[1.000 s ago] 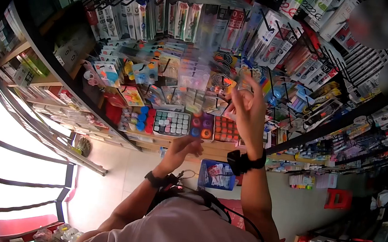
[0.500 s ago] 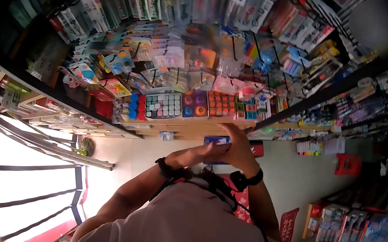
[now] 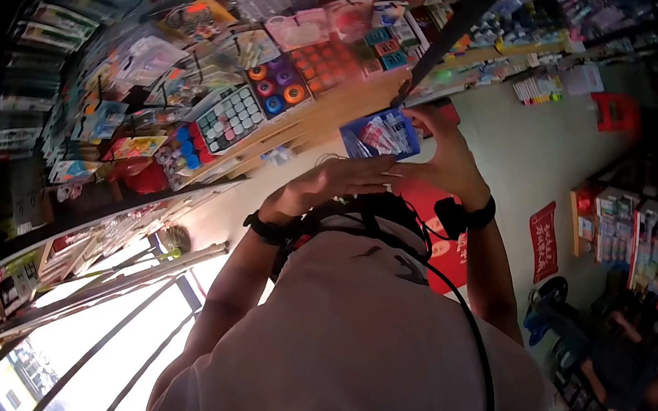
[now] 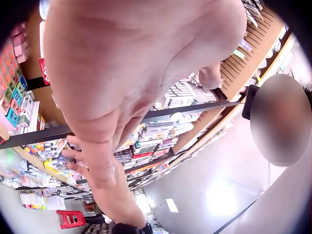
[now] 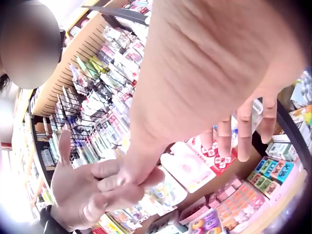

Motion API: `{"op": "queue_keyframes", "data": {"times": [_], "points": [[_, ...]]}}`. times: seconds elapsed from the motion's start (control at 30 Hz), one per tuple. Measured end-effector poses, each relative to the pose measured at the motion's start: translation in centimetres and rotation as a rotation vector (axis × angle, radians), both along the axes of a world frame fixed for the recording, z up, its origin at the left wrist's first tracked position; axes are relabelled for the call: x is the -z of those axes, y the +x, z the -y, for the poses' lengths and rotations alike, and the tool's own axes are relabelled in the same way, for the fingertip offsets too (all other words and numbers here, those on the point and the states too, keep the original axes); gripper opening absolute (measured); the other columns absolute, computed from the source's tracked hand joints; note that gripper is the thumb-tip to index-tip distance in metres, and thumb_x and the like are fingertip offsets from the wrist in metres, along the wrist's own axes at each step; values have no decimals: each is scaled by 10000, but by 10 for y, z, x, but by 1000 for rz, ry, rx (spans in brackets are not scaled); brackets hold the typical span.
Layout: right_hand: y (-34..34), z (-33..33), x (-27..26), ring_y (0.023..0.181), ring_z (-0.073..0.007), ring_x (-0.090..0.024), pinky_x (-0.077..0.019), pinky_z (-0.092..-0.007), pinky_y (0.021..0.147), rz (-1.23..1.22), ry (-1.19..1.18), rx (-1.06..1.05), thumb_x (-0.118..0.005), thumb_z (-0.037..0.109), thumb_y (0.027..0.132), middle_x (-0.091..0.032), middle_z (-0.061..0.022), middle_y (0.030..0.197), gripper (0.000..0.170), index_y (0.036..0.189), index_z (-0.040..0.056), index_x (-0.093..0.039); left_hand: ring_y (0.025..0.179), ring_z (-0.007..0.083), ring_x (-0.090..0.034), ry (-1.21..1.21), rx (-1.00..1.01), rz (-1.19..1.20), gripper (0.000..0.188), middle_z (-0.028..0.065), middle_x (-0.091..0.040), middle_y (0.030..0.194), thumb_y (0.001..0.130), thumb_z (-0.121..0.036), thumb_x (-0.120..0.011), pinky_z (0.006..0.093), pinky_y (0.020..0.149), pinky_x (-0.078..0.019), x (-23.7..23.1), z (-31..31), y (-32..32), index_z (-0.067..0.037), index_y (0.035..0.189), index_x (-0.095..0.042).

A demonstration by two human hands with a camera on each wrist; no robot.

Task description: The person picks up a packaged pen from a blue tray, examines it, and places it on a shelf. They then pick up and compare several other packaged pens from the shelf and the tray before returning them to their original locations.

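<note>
Both hands are held together in front of the person's chest, with no item in either. In the head view the left hand [image 3: 336, 183] reaches rightward with its fingers extended, their tips overlapping the right hand [image 3: 449, 167]. The right hand's thumb lies across the left hand's fingers [image 5: 124, 195] in the right wrist view, while its other fingers [image 5: 243, 131] spread loosely downward. The left palm [image 4: 141, 58] fills the upper part of the left wrist view. Behind the hands a blue basket [image 3: 346, 141] with packets in it stands low down.
A display shelf [image 3: 329, 110] with boxes of small colourful goods runs along the upper left. Hanging packs [image 5: 109, 73] crowd the rack. A red stool [image 3: 615, 114] and a red sign [image 3: 543, 242] stand on the floor to the right. Another person [image 3: 616, 360] is at the lower right.
The right hand has come down from the hanging packs to meet the left hand. The head view has turned, so the shelf has swung to the upper left and more floor shows.
</note>
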State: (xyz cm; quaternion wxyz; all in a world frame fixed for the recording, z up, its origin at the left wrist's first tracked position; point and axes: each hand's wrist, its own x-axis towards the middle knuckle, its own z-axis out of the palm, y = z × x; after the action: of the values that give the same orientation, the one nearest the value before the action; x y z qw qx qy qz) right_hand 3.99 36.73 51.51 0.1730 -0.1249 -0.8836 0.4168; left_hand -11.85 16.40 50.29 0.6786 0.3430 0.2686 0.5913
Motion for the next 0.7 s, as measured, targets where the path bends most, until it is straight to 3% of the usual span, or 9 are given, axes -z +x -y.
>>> {"op": "queue_keyframes", "data": {"times": [0.1, 0.13, 0.17, 0.23, 0.37, 0.5, 0.53, 0.63, 0.7], "points": [[29, -24, 29, 1062, -332, -639, -517, -410, 882, 82, 3, 267, -907, 292, 634, -643, -169, 1138, 702, 1202, 25, -591, 1369, 423, -413, 2, 41, 6, 1111, 305, -364, 1499, 808, -746, -527, 508, 1152, -288, -5, 0, -8, 129, 1458, -312], [42, -38, 35, 996, -316, -658, -533, -399, 827, 116, 208, 280, -879, 237, 682, -653, -169, 1103, 636, 1210, 28, -593, 1342, 448, -441, 1, 63, 26, 1094, 330, -390, 1470, 826, -753, -508, 521, 1142, -308, -7, -1, -11, 147, 1428, -352], [54, -44, 43, 996, -316, -658, -533, -399, 827, 124, 202, 298, -879, 237, 682, -653, -169, 1103, 636, 1210, 28, -593, 1342, 448, -441, -6, 82, 32, 1094, 330, -390, 1470, 826, -753, -508, 521, 1142, -308, -6, -3, -13, 147, 1428, -352], [72, -48, 52, 929, -323, -659, -535, -392, 787, 94, 88, 368, -849, 191, 724, -650, -167, 1087, 573, 1208, 25, -591, 1263, 428, -533, -139, -61, -239, 1055, 325, -507, 1372, 843, -725, -510, 491, 1100, -374, -2, -6, -16, 158, 1405, -380], [90, -35, 70, 914, -329, -644, -526, -393, 768, 93, -65, 413, -726, 64, 822, -638, -166, 1063, 397, 1198, 43, -600, 1158, 311, -616, -263, -213, -457, 687, 237, -624, 1263, 1006, -494, -441, 409, 990, -451, 17, -21, -16, 104, 1340, -492], [102, -22, 97, 800, -329, -653, -520, -394, 696, 52, -89, 371, -659, 13, 848, -647, -154, 911, 125, 972, 11, -648, 1092, 267, -632, -337, -226, -484, 568, 196, -661, 1192, 1031, -424, -437, 386, 961, -464, 28, -39, -9, 61, 1311, -536], [104, -17, 96, 755, -330, -646, -504, -388, 657, 38, -153, 396, -717, 60, 825, -643, -138, 816, 100, 822, -4, -640, 1092, 267, -632, -349, -211, -482, 568, 196, -661, 1192, 1031, -424, -437, 386, 961, -464, 32, -43, -8, 61, 1311, -536], [109, -11, 96, 707, -315, -625, -485, -380, 625, 177, -70, 455, -802, 150, 777, -628, -123, 750, 241, 744, -6, -622, 1084, 254, -636, -361, -149, -524, 526, 188, -665, 1185, 1035, -381, -442, 374, 950, -474, 53, -55, -7, 53, 1317, -537], [118, -5, 114, 569, -267, -532, -431, -380, 569, 167, -49, 592, -870, 289, 715, -572, -98, 640, 422, 600, 15, -571, 1070, 242, -641, -376, -90, -526, 505, 181, -667, 1177, 1033, -361, -447, 362, 943, -480, 71, -62, -8, 46, 1319, -537]]}}
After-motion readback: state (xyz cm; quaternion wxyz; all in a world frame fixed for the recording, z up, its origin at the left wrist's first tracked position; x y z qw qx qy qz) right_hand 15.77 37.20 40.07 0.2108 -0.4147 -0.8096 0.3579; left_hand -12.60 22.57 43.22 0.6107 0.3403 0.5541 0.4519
